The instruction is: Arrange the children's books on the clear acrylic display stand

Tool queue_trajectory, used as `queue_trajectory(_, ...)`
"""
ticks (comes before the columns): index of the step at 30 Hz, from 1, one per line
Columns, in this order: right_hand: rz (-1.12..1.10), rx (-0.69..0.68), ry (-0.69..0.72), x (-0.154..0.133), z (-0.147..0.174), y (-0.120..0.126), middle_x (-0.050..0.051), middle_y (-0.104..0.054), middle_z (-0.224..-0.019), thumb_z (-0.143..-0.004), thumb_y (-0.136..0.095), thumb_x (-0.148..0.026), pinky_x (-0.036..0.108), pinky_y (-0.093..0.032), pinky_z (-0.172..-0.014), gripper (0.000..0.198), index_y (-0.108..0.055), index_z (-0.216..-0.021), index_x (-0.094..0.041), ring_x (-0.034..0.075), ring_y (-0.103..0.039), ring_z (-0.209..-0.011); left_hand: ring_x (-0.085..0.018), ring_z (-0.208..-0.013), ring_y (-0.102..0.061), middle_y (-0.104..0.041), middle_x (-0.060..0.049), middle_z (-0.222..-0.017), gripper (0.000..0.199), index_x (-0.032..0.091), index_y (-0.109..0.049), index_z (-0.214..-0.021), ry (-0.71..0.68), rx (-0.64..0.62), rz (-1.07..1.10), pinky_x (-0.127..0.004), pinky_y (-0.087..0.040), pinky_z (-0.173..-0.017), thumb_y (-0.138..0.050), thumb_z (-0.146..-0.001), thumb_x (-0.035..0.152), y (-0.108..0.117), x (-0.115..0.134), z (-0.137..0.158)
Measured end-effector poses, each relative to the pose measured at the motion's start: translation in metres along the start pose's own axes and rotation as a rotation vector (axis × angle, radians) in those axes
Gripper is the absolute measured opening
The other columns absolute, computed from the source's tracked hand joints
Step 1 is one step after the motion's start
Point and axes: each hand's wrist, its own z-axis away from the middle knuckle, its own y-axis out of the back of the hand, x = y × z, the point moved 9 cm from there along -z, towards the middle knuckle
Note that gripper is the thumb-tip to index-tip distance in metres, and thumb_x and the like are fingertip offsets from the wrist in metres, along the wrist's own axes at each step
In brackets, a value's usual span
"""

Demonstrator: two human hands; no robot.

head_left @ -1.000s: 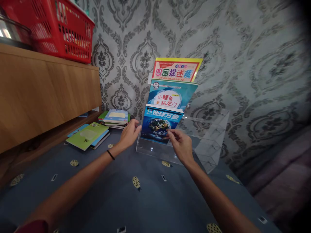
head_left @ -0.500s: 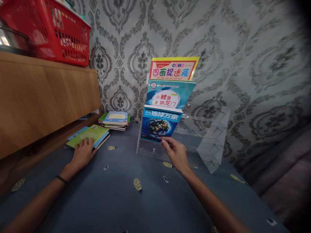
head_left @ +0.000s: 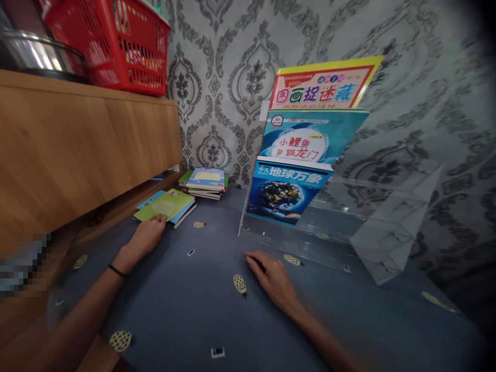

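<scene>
My left hand [head_left: 149, 235] is at the near edge of a green book [head_left: 170, 205] on the left, its fingers together and bent over the edge; the thumb is hidden. Under the green book lie a blue cover and other books. My right hand [head_left: 271, 276] hangs loosely over the cloth with nothing in it, thumb and forefinger a little apart. Beyond it stands a clear acrylic rack [head_left: 399, 227]. In its tiers lean a blue book with a globe [head_left: 282, 194], a teal book [head_left: 341, 132] behind it, and a yellow-and-red book [head_left: 318, 82] at the top.
A second stack of books [head_left: 207, 178] lies by the patterned wall. To the left is a wooden cabinet [head_left: 89, 150] carrying a red plastic basket [head_left: 135, 51] and a metal pot [head_left: 42, 54]. A dark blue cloth [head_left: 174, 305] with pineapple prints covers the surface.
My right hand has let go of the globe book and drawn back toward me. My left hand has shifted from the green book's top to its near edge. The view has turned and moved closer.
</scene>
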Motion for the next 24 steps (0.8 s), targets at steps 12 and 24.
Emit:
queue_trajectory(12,-0.070,0.012,-0.093,0.000,0.000,0.003,0.006,-0.076,-0.084,-0.098,-0.042,-0.044,0.035,-0.057,-0.073,0.039,-0.073,-0.106,-0.022,0.024,-0.073,-0.078,-0.024,-0.087,-0.070,-0.071,-0.009,-0.095,0.043,0.020,-0.050,-0.134,-0.446,0.006,0.277,-0.036,-0.054,-0.079,-0.038,-0.094,0.009,0.050,0.153,0.061)
queue_trajectory(24,-0.038,0.004,-0.064,0.002,0.000,0.002,0.006,-0.077,-0.090,-0.099,-0.042,-0.039,0.036,-0.055,-0.078,0.035,-0.073,-0.104,-0.023,0.024,-0.072,-0.082,-0.035,-0.131,-0.053,-0.051,-0.022,-0.145,0.067,0.011,-0.036,-0.143,0.259,0.005,0.387,-0.046,-0.049,-0.099,-0.043,-0.096,0.057,-0.014,-0.046,0.004)
